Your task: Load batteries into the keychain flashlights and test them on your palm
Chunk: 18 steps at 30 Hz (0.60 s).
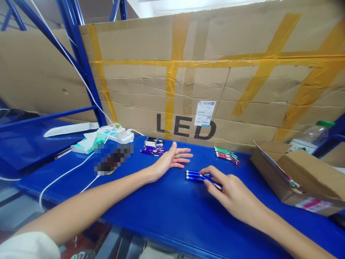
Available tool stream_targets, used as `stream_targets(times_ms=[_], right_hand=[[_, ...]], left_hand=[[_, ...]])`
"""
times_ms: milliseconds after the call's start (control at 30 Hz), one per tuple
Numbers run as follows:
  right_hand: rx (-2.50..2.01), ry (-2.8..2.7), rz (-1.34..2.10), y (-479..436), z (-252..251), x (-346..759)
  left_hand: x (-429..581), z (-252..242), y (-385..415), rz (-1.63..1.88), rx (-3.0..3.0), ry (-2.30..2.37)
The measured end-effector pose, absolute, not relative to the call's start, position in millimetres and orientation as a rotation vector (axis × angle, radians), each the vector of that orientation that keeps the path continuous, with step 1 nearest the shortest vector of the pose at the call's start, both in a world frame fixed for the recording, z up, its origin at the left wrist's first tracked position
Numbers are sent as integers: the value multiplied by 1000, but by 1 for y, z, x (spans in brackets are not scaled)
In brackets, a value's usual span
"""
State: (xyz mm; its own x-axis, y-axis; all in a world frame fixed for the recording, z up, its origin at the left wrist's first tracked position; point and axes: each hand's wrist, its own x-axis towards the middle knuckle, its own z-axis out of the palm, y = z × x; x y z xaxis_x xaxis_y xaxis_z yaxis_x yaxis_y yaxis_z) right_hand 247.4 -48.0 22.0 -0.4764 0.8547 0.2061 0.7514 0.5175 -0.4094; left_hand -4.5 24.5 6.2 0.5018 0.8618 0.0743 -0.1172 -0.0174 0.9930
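Observation:
My right hand [229, 189] is closed, with thumb and fingers pinching a slim blue metal penlight [211, 181]. It slants over a small row of matching blue penlights [192, 175] with silver ends, lying side by side on the table. To their left, my left hand [176, 157] hovers with its fingers stretched out and its palm turned toward the right, holding nothing. Behind that hand lie purple, silver and black penlights [153, 146] with cord loops, partly hidden by it. Farther right rest green and red penlights [225, 154], also with loops.
The blue table [167, 212] backs onto a tall taped carton [151, 90] marked LED. An open cardboard box [291, 180] stands at right, a plastic bottle [314, 135] behind it. On the left are a power strip [118, 135], white cables [61, 171], a tissue pack [90, 142] and a pixelated object.

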Motion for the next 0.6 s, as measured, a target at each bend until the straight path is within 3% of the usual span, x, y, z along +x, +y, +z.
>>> stream_targets(times_ms=[233,600], right_hand=[[-1251,-1981,417,-46,16,250],[-1284,-2174,484,-46,16,246]], left_hand=[[-4,4,25,889,1378,711],[-4,7,26,911,1351,721]])
